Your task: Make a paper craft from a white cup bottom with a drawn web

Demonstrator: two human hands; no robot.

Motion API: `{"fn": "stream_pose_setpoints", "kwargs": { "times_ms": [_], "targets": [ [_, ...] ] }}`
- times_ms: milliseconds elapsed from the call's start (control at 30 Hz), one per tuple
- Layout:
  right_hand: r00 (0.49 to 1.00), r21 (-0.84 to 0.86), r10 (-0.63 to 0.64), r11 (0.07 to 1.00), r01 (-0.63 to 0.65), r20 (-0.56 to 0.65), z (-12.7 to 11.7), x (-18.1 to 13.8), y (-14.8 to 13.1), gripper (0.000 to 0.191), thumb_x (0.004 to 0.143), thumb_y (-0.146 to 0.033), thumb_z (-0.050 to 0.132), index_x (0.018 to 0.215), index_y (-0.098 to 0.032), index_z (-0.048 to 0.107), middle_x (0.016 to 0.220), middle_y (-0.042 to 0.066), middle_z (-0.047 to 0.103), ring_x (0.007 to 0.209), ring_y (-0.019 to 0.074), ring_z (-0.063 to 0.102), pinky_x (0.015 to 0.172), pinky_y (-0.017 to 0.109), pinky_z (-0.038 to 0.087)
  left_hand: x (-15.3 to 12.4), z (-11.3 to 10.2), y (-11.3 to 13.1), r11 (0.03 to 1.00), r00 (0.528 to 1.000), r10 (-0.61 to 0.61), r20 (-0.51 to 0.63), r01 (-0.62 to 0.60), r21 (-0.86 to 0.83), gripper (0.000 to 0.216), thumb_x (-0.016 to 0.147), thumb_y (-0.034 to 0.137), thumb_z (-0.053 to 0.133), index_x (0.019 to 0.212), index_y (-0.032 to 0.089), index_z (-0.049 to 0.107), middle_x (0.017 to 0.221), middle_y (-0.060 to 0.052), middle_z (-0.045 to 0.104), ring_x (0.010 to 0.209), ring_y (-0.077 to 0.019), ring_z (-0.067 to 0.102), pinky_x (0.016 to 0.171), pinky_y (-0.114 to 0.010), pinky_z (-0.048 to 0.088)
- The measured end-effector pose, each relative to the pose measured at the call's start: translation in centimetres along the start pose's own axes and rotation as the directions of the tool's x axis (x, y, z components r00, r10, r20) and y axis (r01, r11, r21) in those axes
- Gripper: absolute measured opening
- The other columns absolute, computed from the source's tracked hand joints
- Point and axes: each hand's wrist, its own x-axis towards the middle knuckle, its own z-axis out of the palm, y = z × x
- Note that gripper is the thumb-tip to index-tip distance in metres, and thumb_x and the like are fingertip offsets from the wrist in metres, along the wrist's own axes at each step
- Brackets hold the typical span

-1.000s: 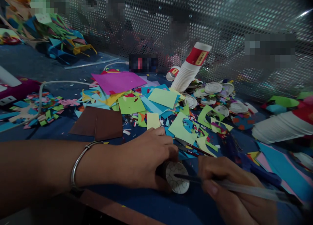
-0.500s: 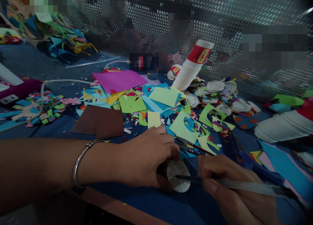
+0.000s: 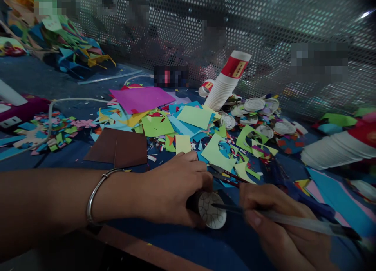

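Holding a small paper cup [image 3: 210,209] on its side near the front edge of the blue tabletop [image 3: 188,247], the left hand [image 3: 173,192] has its grip wrapped tight around the cup's body, so the round white bottom with thin dark curvy lines faces the right hand [image 3: 282,224]. That right hand's grip is pinched shut on a clear-barrelled pen [image 3: 282,220], and the dark tip sits right on the cup's bottom. There's a metal bangle [image 3: 96,192] on the left wrist. Just behind the hands it's a mess of coloured paper scraps [image 3: 190,126], with a brown sheet [image 3: 119,147] to the left and a magenta sheet [image 3: 141,97] further back. A leaning stack of cups [image 3: 226,82] stands by the perforated metal wall [image 3: 264,24], with loose cup bottoms [image 3: 258,110] scattered beside it.
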Motion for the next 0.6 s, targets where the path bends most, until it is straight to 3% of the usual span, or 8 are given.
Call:
{"fn": "stream_pose_setpoints", "kwargs": {
  "times_ms": [333,600],
  "targets": [
    [0.998,0.021,0.049,0.999,-0.048,-0.036,0.21,-0.04,-0.47,0.012,0.086,-0.017,0.054,0.079,-0.027,0.055,0.062,-0.005,0.058,0.046,0.0132,0.053,0.049,0.029,0.042,-0.03,0.05,-0.08,1.000,1.000,0.021,0.001,-0.021,0.013,0.037,0.076,0.046,0.079,0.098,0.020,0.066,0.094,-0.004,0.063,0.091,-0.0243,0.054,0.082,-0.037,0.038],
    [0.998,0.007,-0.045,0.999,0.045,0.033,0.16,0.27,-0.26,0.011,0.086,-0.017,0.053,0.082,-0.027,0.055,0.063,-0.006,0.059,0.047,0.0131,0.055,0.047,0.026,0.042,0.00,0.19,-0.22,0.999,0.999,0.037,-0.001,-0.037,-0.007,0.039,0.075,0.045,0.080,0.101,0.020,0.067,0.094,-0.004,0.064,0.090,-0.0233,0.054,0.082,-0.036,0.038]
  ]
}}
